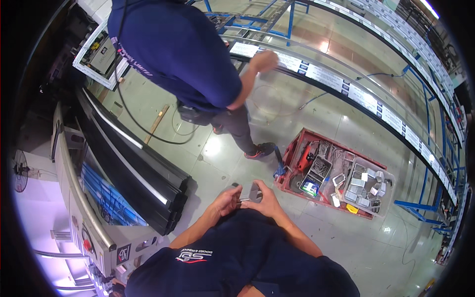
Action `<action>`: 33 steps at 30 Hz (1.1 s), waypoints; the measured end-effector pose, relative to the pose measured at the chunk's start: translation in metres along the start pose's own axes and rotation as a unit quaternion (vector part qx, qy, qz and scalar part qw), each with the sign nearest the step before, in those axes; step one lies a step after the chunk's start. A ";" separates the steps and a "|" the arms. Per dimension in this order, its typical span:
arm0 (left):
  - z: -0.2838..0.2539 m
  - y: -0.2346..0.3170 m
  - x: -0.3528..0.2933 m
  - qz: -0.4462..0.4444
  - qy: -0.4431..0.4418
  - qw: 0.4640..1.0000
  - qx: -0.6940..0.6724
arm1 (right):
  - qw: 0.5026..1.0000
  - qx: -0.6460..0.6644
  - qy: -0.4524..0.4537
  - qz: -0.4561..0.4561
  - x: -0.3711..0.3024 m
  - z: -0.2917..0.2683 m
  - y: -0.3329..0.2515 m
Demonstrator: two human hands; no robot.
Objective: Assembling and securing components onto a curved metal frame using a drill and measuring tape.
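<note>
In front of my chest, both hands close around a small grey metal block [251,192], which looks like a cut piece of aluminium profile. My right hand [268,201] grips it from the right, thumb and fingers on its sides. My left hand [226,200] has its fingers bent in against the block's left side. A small dark edge shows above the left fingertips; I cannot make out what it belongs to. The fingers partly hide the block.
A red tool tray [304,133] stands on the floor, right, with a clear plastic bin [391,190] of metal blocks. A co-worker [173,54] stands ahead at a long frame [366,99] on blue stands. Black profiles [148,173] lie left, beside a machine [74,178].
</note>
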State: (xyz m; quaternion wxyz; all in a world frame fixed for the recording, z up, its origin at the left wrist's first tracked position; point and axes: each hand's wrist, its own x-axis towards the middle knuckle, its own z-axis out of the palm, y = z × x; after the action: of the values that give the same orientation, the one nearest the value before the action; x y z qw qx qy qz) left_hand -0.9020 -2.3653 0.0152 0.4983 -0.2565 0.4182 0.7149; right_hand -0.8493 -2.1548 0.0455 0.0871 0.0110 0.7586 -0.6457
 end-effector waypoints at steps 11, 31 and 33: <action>0.016 0.076 0.100 -0.103 -0.202 0.968 0.107 | 0.965 0.156 0.202 0.065 0.030 -0.006 -0.008; 0.040 0.175 0.105 -0.064 -0.182 0.917 0.348 | 0.824 0.428 0.371 -0.004 0.079 0.019 0.028; 0.057 0.186 0.081 -0.045 -0.144 0.953 0.262 | 0.826 0.425 0.370 -0.006 0.085 0.012 0.030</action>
State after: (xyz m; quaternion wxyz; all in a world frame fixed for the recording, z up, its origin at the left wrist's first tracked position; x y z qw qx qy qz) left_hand -1.1013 -2.3048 0.0453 0.6347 -0.0293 0.5025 0.5864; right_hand -0.9281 -2.1697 0.0020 -0.2173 0.2798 0.3851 -0.8522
